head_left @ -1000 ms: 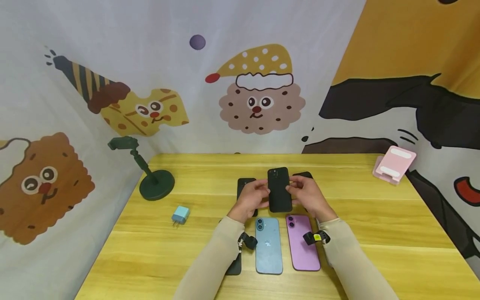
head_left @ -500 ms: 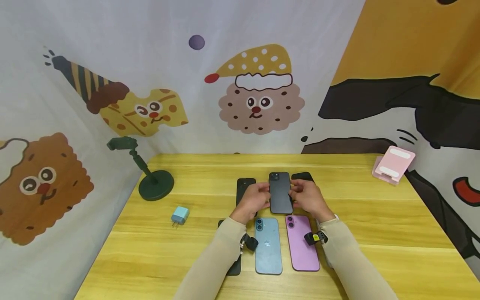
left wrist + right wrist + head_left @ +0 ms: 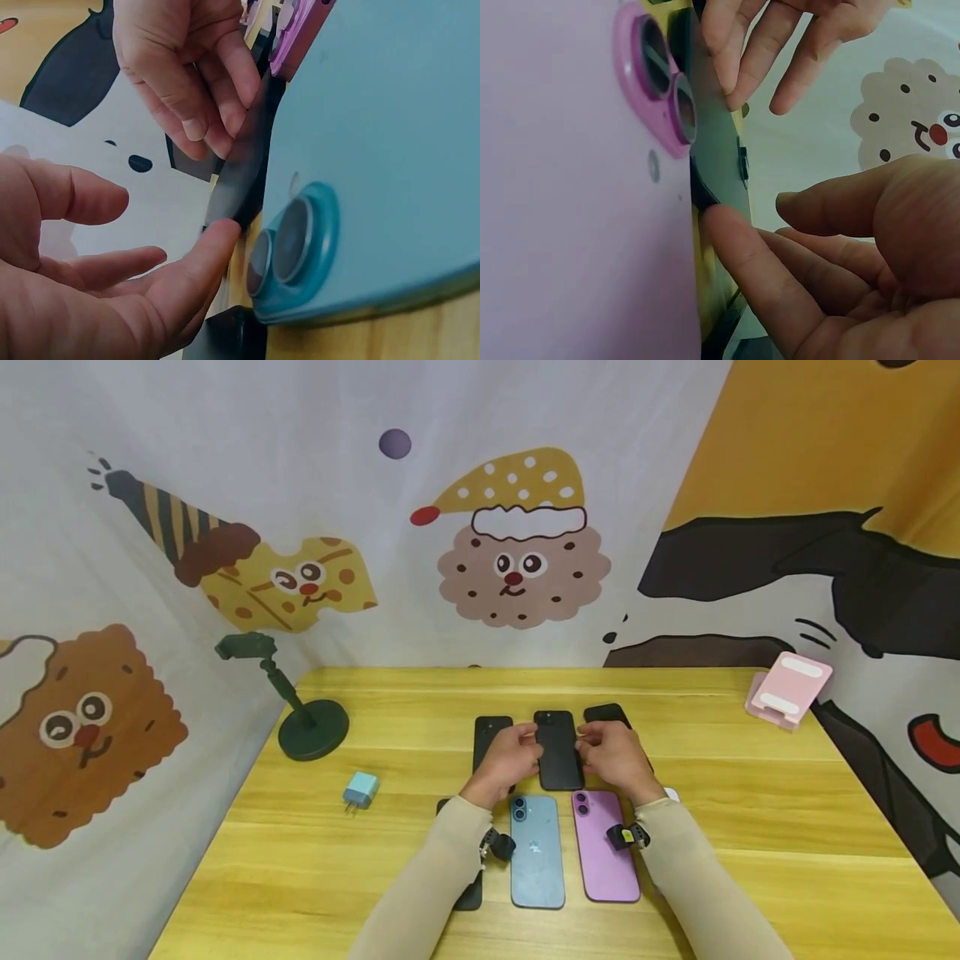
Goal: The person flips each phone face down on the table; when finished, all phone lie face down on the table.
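Observation:
A black phone (image 3: 558, 750) lies back up in the middle of the yellow wooden table (image 3: 750, 827). My left hand (image 3: 516, 758) touches its left edge and my right hand (image 3: 611, 756) its right edge. In the left wrist view my left thumb (image 3: 221, 234) rests straight against the black phone's (image 3: 244, 165) near corner, the other fingers spread apart from it. The right wrist view shows my right thumb (image 3: 727, 240) on the phone's (image 3: 720, 150) edge, fingers relaxed above. A blue phone (image 3: 537, 852) and a pink phone (image 3: 604, 846) lie nearer me.
Two more black phones (image 3: 491, 731) (image 3: 603, 712) flank the middle one, and another (image 3: 468, 893) lies under my left forearm. A green stand (image 3: 311, 727) and a blue charger (image 3: 361, 790) sit at the left. A pink stand (image 3: 787, 687) is at the far right.
Both hands have lowered the black phone from above the table down onto it, between the two other black phones. Their grip has loosened to fingertips on its edges.

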`<state>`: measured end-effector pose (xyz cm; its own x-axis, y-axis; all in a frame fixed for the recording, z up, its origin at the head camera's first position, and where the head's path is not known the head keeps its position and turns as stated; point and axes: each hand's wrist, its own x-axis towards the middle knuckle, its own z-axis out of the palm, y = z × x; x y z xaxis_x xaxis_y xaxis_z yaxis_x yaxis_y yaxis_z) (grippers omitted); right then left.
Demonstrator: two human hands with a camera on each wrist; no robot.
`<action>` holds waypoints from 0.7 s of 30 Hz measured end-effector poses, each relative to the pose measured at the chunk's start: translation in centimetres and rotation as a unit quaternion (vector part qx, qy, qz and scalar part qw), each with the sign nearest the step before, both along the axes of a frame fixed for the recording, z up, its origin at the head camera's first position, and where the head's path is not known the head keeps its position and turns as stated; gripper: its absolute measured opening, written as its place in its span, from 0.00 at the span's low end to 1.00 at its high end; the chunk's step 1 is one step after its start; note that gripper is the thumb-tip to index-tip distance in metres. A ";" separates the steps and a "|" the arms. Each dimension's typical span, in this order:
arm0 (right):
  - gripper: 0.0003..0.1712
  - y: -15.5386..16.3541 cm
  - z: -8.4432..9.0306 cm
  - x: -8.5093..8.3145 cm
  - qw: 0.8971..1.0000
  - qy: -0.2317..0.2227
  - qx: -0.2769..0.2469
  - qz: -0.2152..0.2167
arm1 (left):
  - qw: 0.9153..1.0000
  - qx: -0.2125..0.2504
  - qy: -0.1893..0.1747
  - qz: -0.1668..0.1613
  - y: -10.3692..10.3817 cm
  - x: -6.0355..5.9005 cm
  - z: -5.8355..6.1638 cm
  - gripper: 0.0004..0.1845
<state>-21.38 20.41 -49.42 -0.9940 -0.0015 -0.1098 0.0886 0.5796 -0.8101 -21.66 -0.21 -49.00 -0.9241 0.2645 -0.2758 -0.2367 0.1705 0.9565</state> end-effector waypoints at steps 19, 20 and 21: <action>0.22 1.1 0.8 0.1 0.999 0.039 0.026 0.000 | 0.998 -0.045 0.046 0.018 0.9 0.3 0.7 0.26; 0.22 1.3 0.9 0.1 0.999 0.043 0.025 0.001 | 0.998 -0.037 0.048 0.017 1.1 0.3 0.7 0.26; 0.22 1.4 0.9 0.0 0.999 0.048 0.024 0.002 | 0.998 -0.027 0.050 0.016 1.2 0.3 0.7 0.26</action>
<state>-21.33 21.83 -48.50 -0.9999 -0.0018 -0.0147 0.0105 0.6179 -0.7862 -21.39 1.00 -48.33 -0.9555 0.2210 -0.1953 -0.1475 0.2155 0.9653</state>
